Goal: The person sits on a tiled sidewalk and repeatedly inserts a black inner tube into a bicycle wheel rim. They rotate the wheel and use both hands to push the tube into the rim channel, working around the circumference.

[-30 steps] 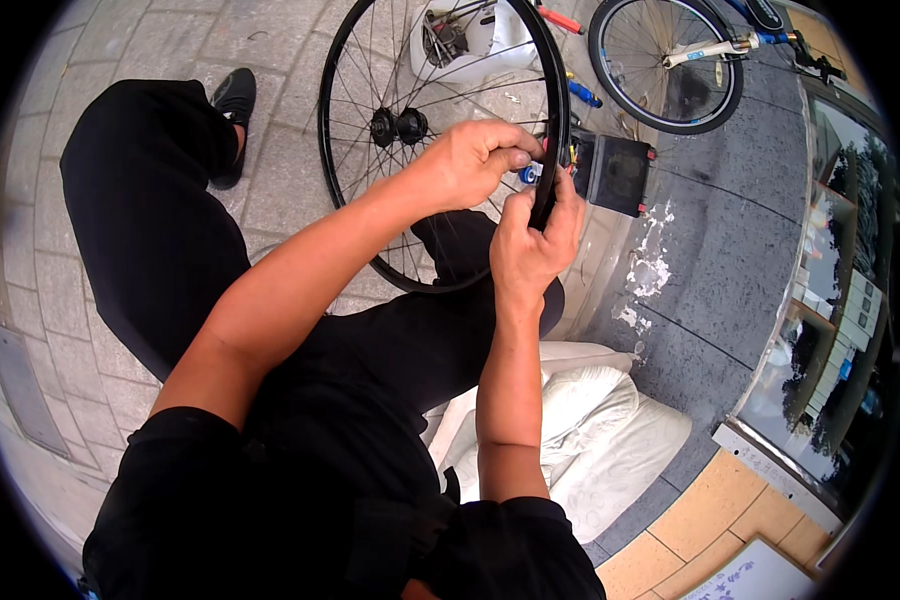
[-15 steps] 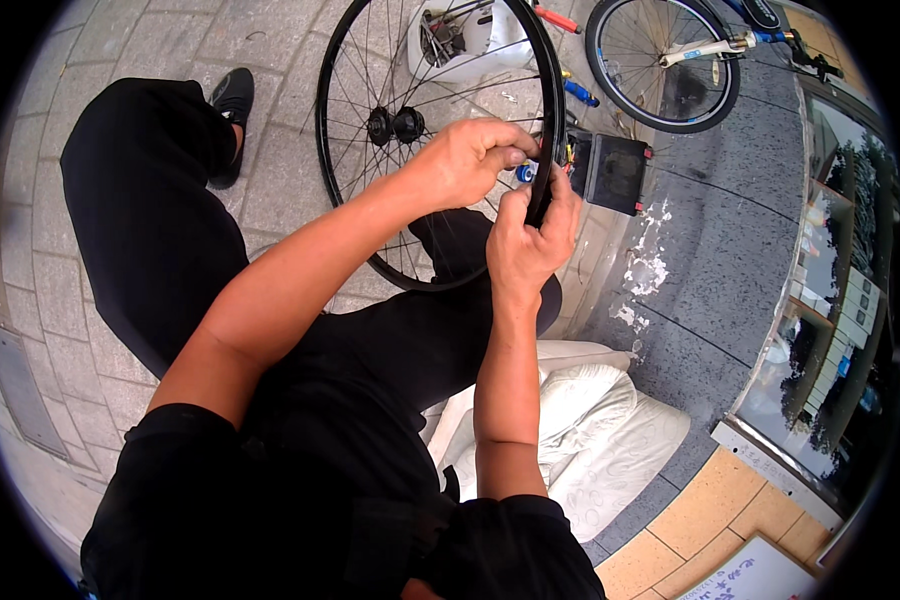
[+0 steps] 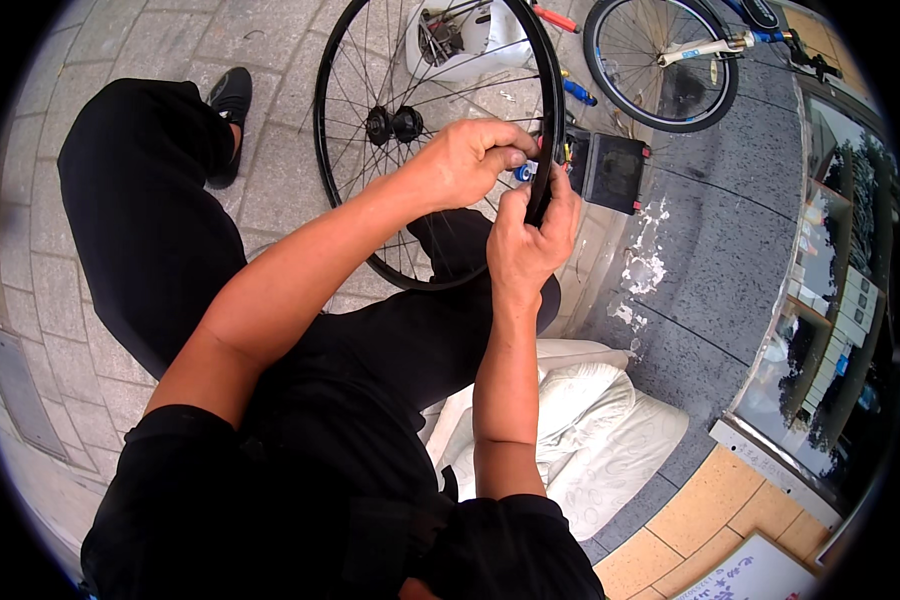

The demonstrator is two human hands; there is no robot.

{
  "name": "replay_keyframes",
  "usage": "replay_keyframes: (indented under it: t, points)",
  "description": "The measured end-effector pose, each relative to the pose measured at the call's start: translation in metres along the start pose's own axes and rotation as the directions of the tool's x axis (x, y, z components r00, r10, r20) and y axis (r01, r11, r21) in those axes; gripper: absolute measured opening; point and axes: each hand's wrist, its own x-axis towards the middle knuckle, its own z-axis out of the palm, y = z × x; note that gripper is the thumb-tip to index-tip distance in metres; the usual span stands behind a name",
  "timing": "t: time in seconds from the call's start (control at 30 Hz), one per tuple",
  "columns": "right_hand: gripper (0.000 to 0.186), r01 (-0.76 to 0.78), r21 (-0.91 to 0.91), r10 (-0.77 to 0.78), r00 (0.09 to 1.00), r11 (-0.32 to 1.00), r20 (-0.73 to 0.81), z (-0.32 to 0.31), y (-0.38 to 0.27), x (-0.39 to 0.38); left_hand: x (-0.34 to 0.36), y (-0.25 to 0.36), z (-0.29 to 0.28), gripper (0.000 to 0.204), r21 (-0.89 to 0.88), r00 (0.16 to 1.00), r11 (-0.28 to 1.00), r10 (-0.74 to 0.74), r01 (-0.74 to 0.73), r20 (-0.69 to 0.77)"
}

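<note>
A black spoked bicycle wheel point(image 3: 552, 95) with a dark hub point(image 3: 405, 124) stands tilted over my black-trousered legs. My left hand point(image 3: 475, 160) grips its right-hand rim, thumb and fingertips bent together at the rim's inner side. Just below it, my right hand point(image 3: 532, 235) is also closed on the rim, thumb and fingers on either side. A small blue item point(image 3: 523, 173) shows between my fingertips, too small to make out; whether I hold it is unclear.
Behind the wheel are a white cut plastic container point(image 3: 440, 35) of tools, red point(image 3: 555, 18) and blue point(image 3: 580, 90) tools, and a dark case point(image 3: 615, 170). A bicycle point(image 3: 660, 60) lies at upper right, pale cushion point(image 3: 600, 450) at lower right, glass pane point(image 3: 830, 280) along the right.
The wheel and both my hands have shifted very slightly left and up since a second ago. My grip on the rim looks the same.
</note>
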Motion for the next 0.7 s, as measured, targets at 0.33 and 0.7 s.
replay_keyframes:
  t: [0.33, 0.7]
  points:
    - [0.04, 0.027, -0.033, -0.027, 1.0, 0.999, 0.0, -0.001, -0.002, 0.001, -0.002, -0.007, 0.003, 0.017, 0.061, 0.992, 0.992, 0.117, -0.114, -0.037]
    - [0.041, 0.059, -0.059, -0.06, 0.998, 0.997, -0.015, -0.001, 0.002, -0.003, 0.0, -0.011, 0.008, 0.014, -0.12, 0.999, 0.992, -0.029, 0.031, 0.017]
